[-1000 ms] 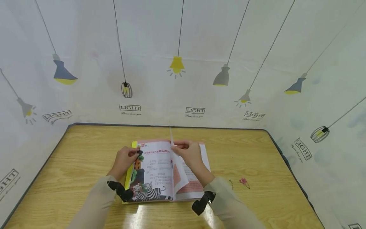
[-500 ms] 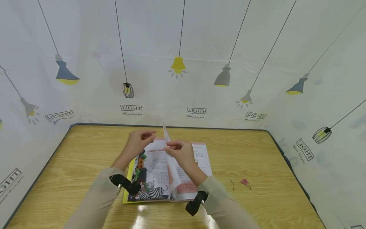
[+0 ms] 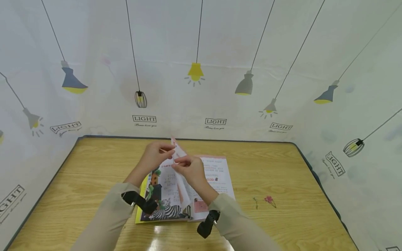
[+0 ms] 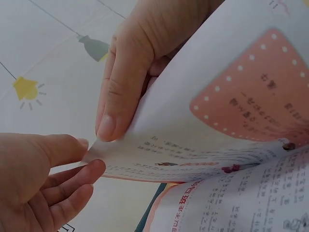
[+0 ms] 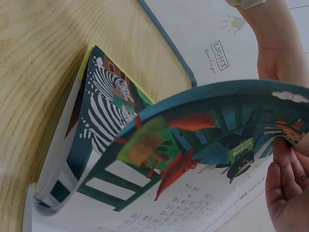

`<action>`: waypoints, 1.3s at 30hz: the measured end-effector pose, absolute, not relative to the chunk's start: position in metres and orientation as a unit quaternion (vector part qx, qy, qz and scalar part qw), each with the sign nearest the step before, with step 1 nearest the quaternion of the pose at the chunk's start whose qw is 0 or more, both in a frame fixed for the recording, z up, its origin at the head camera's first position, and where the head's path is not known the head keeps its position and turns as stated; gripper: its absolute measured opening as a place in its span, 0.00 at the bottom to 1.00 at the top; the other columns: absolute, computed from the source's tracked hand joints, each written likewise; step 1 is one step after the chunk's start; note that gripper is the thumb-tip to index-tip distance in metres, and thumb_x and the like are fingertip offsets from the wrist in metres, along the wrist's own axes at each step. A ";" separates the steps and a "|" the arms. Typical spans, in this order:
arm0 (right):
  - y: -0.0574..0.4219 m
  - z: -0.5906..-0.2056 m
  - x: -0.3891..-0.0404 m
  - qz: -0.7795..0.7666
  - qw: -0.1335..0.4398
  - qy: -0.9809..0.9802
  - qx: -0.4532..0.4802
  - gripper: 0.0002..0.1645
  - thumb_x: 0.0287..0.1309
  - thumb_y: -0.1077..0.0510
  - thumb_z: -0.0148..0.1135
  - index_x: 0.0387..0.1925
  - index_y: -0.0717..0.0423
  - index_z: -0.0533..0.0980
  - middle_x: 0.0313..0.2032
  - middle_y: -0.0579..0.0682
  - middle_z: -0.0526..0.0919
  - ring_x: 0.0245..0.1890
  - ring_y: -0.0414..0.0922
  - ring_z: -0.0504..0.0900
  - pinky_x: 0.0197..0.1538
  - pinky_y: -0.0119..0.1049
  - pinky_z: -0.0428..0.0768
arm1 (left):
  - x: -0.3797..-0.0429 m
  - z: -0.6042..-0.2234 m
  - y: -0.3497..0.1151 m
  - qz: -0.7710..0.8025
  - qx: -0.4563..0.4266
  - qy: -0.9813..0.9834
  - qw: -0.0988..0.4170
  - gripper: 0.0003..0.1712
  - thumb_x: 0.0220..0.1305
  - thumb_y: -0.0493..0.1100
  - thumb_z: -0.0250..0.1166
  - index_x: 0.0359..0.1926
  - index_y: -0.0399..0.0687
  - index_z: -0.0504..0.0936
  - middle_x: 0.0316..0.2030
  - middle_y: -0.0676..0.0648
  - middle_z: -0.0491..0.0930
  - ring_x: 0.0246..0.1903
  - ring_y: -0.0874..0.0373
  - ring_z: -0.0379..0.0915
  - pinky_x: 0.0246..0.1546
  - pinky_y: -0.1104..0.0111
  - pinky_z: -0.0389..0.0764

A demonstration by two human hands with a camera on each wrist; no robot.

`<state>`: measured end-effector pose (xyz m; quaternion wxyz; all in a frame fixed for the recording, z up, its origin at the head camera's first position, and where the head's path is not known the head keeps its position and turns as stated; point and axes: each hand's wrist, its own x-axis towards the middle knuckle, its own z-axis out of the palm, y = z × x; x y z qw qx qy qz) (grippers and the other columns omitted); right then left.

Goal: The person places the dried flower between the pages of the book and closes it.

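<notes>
An open picture book (image 3: 166, 195) with a yellow-edged cover and printed zebras lies on the table. One page (image 3: 179, 153) stands raised over its middle, bowed and leaning left. My right hand (image 3: 190, 170) pinches this page near its upper outer edge. Across from it, my left hand (image 3: 154, 157) has its thumb and fingers at the page's far corner. In the left wrist view, that corner lies between the left hand's (image 4: 48, 179) thumb and fingertips, below the right hand's (image 4: 133, 67) fingers. The right wrist view shows the page's colourful underside (image 5: 193, 135) curving up.
The wooden table (image 3: 267, 170) has a dark rim at the back and sides. A small pink flower print (image 3: 269, 199) shows right of the book. Behind stands a pale wall covering (image 3: 169, 97) printed with hanging lamps.
My right hand has carried the raised page leftward over the book. My left hand has let go of the book's left edge and moved up and right to the page's corner.
</notes>
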<state>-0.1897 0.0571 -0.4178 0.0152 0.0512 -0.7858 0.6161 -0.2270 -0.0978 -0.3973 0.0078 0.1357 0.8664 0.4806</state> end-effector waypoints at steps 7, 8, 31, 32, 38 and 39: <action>0.047 -0.422 -0.187 0.614 -0.002 -0.787 0.062 0.10 0.47 0.62 0.68 0.34 0.63 0.82 0.23 0.50 0.81 0.21 0.37 0.76 0.25 0.30 0.75 | -0.224 -0.396 -0.104 0.457 0.109 0.883 0.009 0.13 0.58 0.35 0.62 0.45 0.35 0.81 0.39 0.40 0.80 0.35 0.50 0.76 0.31 0.64 0.77; 0.046 -0.423 -0.187 0.615 -0.004 -0.786 0.066 0.10 0.47 0.62 0.68 0.34 0.63 0.82 0.23 0.50 0.81 0.21 0.37 0.76 0.25 0.30 0.75 | -0.223 -0.396 -0.105 0.455 0.107 0.884 0.011 0.13 0.58 0.35 0.62 0.45 0.35 0.81 0.39 0.40 0.80 0.35 0.50 0.76 0.31 0.64 0.77; 0.083 -0.426 -0.182 0.630 -0.038 -0.770 0.095 0.14 0.53 0.63 0.63 0.39 0.72 0.78 0.28 0.59 0.82 0.27 0.53 0.81 0.37 0.49 0.77 | -0.223 -0.423 -0.132 0.460 0.074 0.885 0.015 0.14 0.55 0.31 0.61 0.44 0.31 0.81 0.42 0.36 0.79 0.38 0.46 0.76 0.34 0.61 0.77; 0.088 -0.431 -0.184 0.625 -0.037 -0.774 0.090 0.14 0.53 0.62 0.63 0.39 0.71 0.79 0.28 0.57 0.82 0.27 0.50 0.81 0.37 0.49 0.77 | -0.223 -0.425 -0.134 0.461 0.072 0.884 0.015 0.14 0.55 0.31 0.61 0.44 0.31 0.81 0.42 0.36 0.79 0.38 0.46 0.76 0.34 0.61 0.78; 0.118 -0.445 -0.188 0.602 -0.027 -0.796 0.057 0.13 0.53 0.61 0.63 0.39 0.67 0.80 0.28 0.55 0.82 0.26 0.44 0.81 0.37 0.46 0.77 | -0.224 -0.442 -0.144 0.457 0.057 0.887 0.014 0.13 0.55 0.30 0.60 0.43 0.30 0.81 0.43 0.34 0.78 0.37 0.46 0.76 0.33 0.61 0.78; 0.122 -0.446 -0.188 0.599 -0.025 -0.799 0.050 0.13 0.53 0.61 0.63 0.39 0.67 0.80 0.28 0.55 0.82 0.25 0.44 0.81 0.37 0.46 0.78 | -0.224 -0.446 -0.145 0.456 0.052 0.889 0.014 0.13 0.55 0.30 0.60 0.43 0.31 0.81 0.43 0.35 0.78 0.37 0.46 0.76 0.33 0.61 0.78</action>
